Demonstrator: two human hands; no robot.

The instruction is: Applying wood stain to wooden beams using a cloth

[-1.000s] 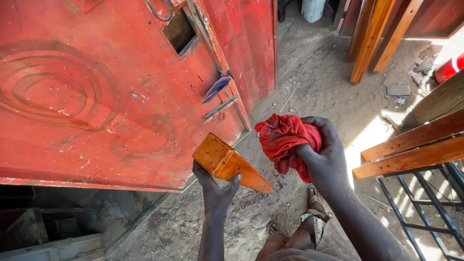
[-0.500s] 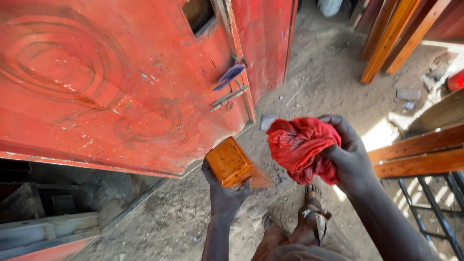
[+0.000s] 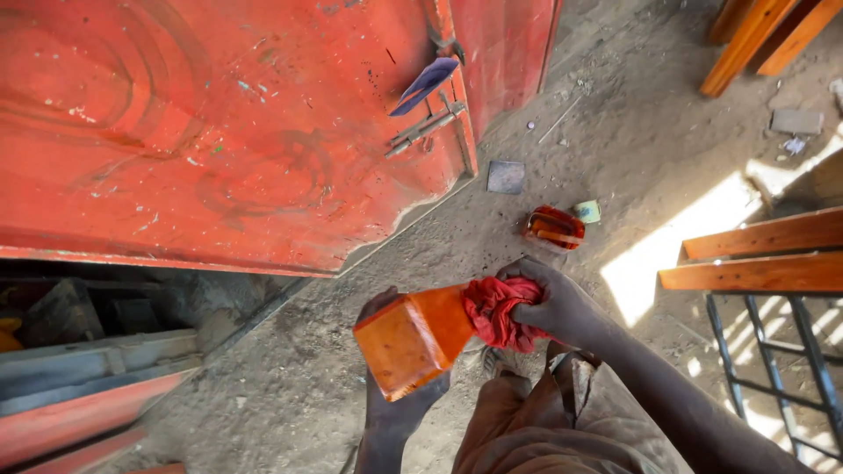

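Low at centre, toward 6 o'clock in my view, I hold an orange block [image 3: 414, 338] out over the dirt floor [image 3: 615, 132]. It is a tapered, boxy piece with its wide end facing me. My left hand [image 3: 399, 399] grips it from underneath, fingers wrapped up around its far side. My right hand [image 3: 553, 307] is clenched around a bunched red rag [image 3: 496, 309] and presses that rag against the block's narrow end, at 3 o'clock from the block. Rag and block are touching.

Beyond my hands, at 1 o'clock, a small orange-red container [image 3: 553, 228] lies on the ground with a pale cap [image 3: 587, 211] just beside it. A flat grey square [image 3: 506, 176] sits further up. At 10 to 12 o'clock a big red metal door [image 3: 219, 132] fills the view, with a bolt [image 3: 426, 130] and a blue scrap [image 3: 426, 84] near its edge. Orange wooden beams [image 3: 764, 250] run across at 3 o'clock, above a black metal frame [image 3: 773, 351].
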